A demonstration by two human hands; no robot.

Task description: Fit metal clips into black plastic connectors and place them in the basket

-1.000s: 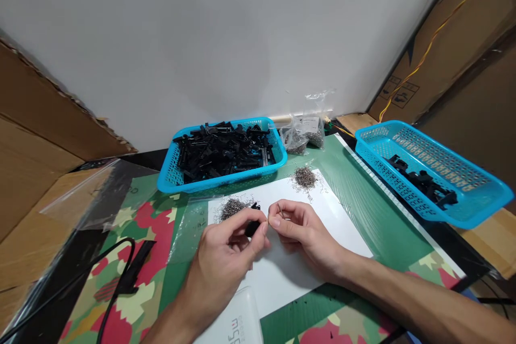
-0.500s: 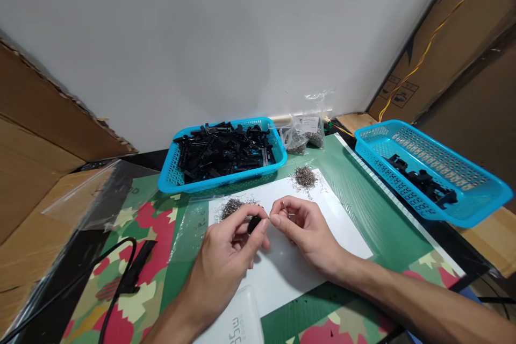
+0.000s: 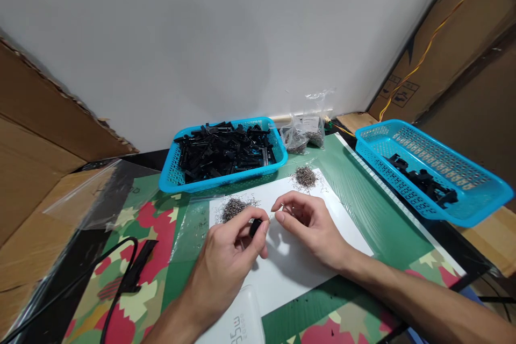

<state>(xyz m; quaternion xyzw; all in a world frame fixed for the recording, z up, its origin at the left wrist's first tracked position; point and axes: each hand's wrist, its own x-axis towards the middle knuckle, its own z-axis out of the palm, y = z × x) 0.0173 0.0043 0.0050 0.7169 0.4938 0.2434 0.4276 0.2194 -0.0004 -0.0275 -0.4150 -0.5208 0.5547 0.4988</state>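
My left hand (image 3: 231,242) is closed on a small black plastic part (image 3: 255,227), gripped between thumb and fingers above the white sheet (image 3: 290,263). Facing it, my right hand (image 3: 310,226) has its thumb and index fingertips close together, just right of my left fingertips. Whatever is between them is too small to make out. Behind my left hand lies a pile of tiny bent metal wire pieces (image 3: 236,208). A second pile of such pieces (image 3: 305,177) lies farther back, beyond my right hand.
A blue basket (image 3: 226,178) full of black plastic parts stands at the back. Another blue basket (image 3: 471,217), at right, holds several parts. Clear bags of metal pieces (image 3: 306,137) lean by the wall. A white power bank (image 3: 245,317) and black cable (image 3: 116,293) lie nearer.
My right hand has shifted slightly away from my left, opening a small gap between the fingertips. The black part remains in my left hand, turned a little.
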